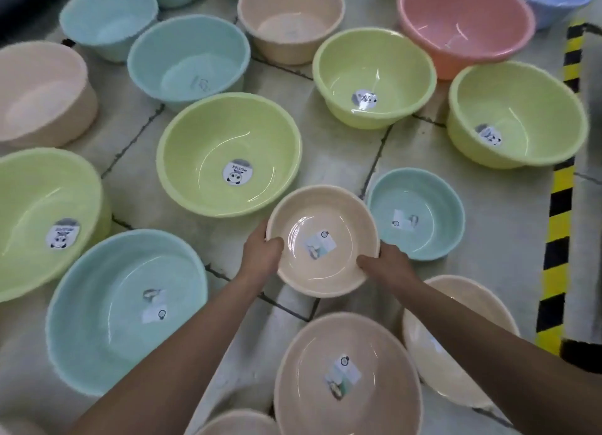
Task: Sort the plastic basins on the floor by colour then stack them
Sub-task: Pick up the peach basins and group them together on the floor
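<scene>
Pale tiled floor [332, 148] w/ dark grout lines, crowded w/ open plastic basins; a yellow-black hazard stripe [558, 187] runs down the right side. Both hands hold a small beige basin [322, 240] by its near rim, centre of view, lifted above the floor: left hand [262, 250] clamped on the left edge w/ thumb over the rim, right hand [386, 262] clamped on the right edge, thumb inside. It carries a small rectangular label, print too small to read. Just beside it on the right sits a small teal basin [417, 213] w/ a similar label. Up-left, a large green basin [228, 154] has a round panda sticker reading "MEISIER"; two more green basins [374, 76] [518, 112] farther back show the same sticker, text blurred. Near left: a big teal basin [127, 310] and another green one [45, 219]. Below the forearms, a larger beige basin [348, 372] w/ label. A pink basin [465, 20] sits top right.
</scene>
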A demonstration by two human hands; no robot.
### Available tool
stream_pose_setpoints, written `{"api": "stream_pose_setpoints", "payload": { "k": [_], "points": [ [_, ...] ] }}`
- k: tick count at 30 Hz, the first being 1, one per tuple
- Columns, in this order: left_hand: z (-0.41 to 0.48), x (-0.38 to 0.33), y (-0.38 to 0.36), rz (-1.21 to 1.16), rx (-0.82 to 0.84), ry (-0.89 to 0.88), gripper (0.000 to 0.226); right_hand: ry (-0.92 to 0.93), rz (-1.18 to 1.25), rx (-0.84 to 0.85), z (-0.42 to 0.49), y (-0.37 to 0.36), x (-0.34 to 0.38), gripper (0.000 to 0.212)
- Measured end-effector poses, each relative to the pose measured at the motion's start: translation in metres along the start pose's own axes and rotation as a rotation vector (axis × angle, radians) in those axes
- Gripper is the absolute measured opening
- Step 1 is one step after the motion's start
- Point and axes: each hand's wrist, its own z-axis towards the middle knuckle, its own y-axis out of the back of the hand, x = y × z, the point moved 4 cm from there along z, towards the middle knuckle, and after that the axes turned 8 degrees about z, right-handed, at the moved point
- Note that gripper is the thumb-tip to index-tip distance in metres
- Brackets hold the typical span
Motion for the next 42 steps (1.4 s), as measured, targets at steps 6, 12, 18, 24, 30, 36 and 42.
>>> {"api": "stream_pose_setpoints", "payload": {
  "k": [6, 12, 18, 24, 30, 36, 42],
  "points": [
    [0.004, 0.018, -0.004, -0.034, 0.005, -0.023, 0.053, 0.042, 0.219, -0.021, 0.008, -0.025, -0.013, 0.03],
    [-0.007, 0.0, 0.009, 0.027, -0.074, -0.035, 0.028, 0.083, 0.343, -0.041, 0.001, -0.034, -0.009, 0.038],
    [-0.035, -0.047, 0.008, 0.055, -0.114, -0.229, 0.026, 0.167, 0.359, -0.09, -0.016, 0.009, -0.006, 0.024],
    [-0.041, -0.103, -0.062, 0.154, 0.081, -0.383, 0.033, 0.152, 0.353, -0.252, -0.001, 0.11, -0.001, 0.026],
    [-0.01, -0.121, -0.144, 0.15, 0.169, -0.334, 0.039, 0.081, 0.352, -0.346, 0.033, 0.168, -0.034, 0.031],
    [0.013, -0.095, -0.181, 0.125, 0.163, -0.24, 0.035, 0.086, 0.253, -0.294, 0.06, 0.167, -0.068, 0.036],
    [0.023, -0.084, -0.198, 0.062, 0.136, -0.218, 0.048, -0.013, 0.331, -0.282, 0.077, 0.158, -0.086, 0.04]
  ]
}}
